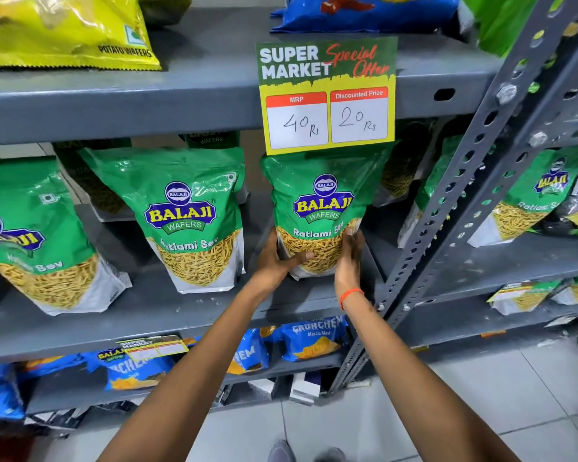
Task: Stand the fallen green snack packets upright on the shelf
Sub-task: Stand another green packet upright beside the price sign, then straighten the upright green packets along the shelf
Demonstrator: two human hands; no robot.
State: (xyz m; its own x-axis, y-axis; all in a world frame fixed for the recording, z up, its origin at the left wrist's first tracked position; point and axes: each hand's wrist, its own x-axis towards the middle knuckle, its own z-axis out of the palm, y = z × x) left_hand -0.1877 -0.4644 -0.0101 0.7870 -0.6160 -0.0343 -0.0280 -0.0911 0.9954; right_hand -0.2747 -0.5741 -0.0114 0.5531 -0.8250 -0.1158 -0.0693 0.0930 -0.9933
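Two hands, left hand (281, 258) and right hand (349, 258), clasp one green snack packet (317, 208) at its base, fingers curled, upright on the shelf (181, 315). Risk: top-heavy pouch may slump forward on release; price card (327, 95) just above may snag its top.

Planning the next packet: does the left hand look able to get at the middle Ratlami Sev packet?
Probably yes: the left hand is beside the middle Ratlami Sev packet, with bare shelf between, though it now holds the right packet.

I'm holding a packet (317, 208) standing on the middle shelf (167, 315), under the price card (327, 95). Two more packets (191, 218) are standing left of it.
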